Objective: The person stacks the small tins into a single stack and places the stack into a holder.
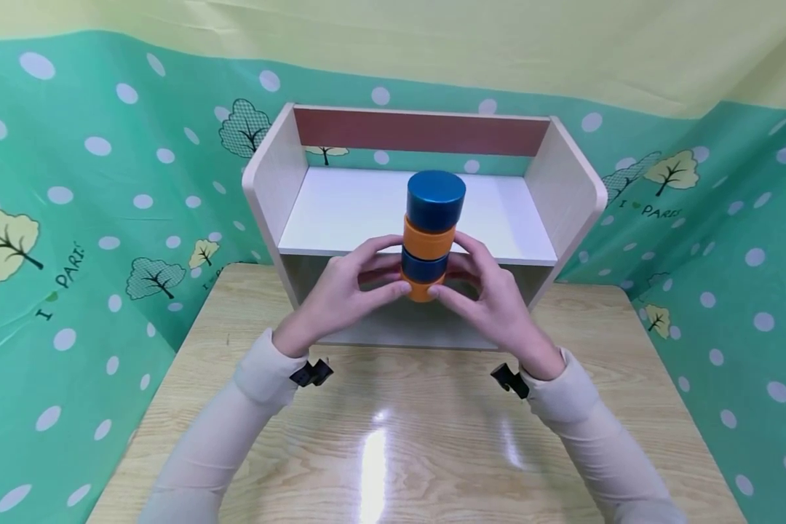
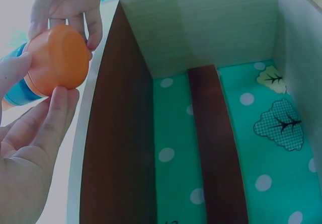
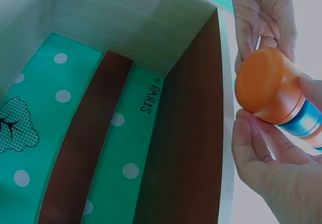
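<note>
A column of round, lidded-looking pieces (image 1: 429, 241), blue and orange by turns with a wider blue piece on top, is held upright in front of the shelf. My left hand (image 1: 350, 287) grips it from the left, thumb low on the bottom orange piece. From the right, my right hand (image 1: 494, 295) grips the same column, its thumb also low. Both wrist views show the smooth orange end (image 2: 63, 58) of the column between the fingers. Whether the pieces are joined or only stacked, I cannot tell.
Behind the hands stands a small white shelf unit (image 1: 347, 207) with two side walls, a middle board and a red-brown back strip (image 1: 426, 131). It rests on a wood-grain table (image 1: 426, 437). A green dotted cloth (image 1: 105, 218) hangs around the table.
</note>
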{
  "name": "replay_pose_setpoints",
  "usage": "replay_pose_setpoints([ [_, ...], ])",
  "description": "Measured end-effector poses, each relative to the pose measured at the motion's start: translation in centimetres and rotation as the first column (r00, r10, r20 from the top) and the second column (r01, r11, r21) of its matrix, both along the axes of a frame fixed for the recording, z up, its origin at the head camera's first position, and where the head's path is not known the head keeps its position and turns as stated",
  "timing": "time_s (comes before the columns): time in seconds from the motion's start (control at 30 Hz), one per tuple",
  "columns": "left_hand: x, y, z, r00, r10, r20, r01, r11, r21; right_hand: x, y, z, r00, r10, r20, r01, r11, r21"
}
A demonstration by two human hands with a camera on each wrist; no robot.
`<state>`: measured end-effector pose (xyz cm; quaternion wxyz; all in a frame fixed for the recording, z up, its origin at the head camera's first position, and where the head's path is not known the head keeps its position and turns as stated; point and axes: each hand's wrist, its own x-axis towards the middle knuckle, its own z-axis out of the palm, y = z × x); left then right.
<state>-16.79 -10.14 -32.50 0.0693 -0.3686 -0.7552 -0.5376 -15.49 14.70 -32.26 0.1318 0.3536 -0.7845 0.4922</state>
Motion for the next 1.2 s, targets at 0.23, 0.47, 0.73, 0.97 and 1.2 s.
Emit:
replay_pose_setpoints([
  [0.23, -0.3, 0.0, 0.3, 1.000, 0.000, 0.015, 0.000, 1.000, 0.004, -0.2, -0.1, 0.4, 1.000, -0.003, 0.005, 0.003, 1.000, -0.002],
  [0.47, -0.6, 0.0, 0.8, 0.999, -0.001, 0.051, 0.001, 1.000, 0.012, -0.6, -0.1, 0.8, 1.000, 0.002, -0.010, -0.002, 1.000, 0.000],
  [0.73, -1.3, -0.1, 1.2, 0.999, -0.005, 0.039, 0.004, 1.000, 0.006, -1.1, -0.2, 1.2, 1.000, -0.002, -0.023, 0.002, 1.000, 0.010],
  [0.97, -1.9, 0.0, 1.5, 0.999, 0.009, 0.052, -0.008, 1.000, -0.015, -1.5, -0.2, 1.5, 0.999, -0.029, -0.027, 0.030, 0.999, 0.037],
  [1.2, -2.4, 0.1, 2.0, 1.000, 0.010, 0.012, -0.010, 1.000, -0.018, -1.9, -0.2, 2.0, 0.999, -0.027, -0.034, 0.028, 0.999, 0.033],
])
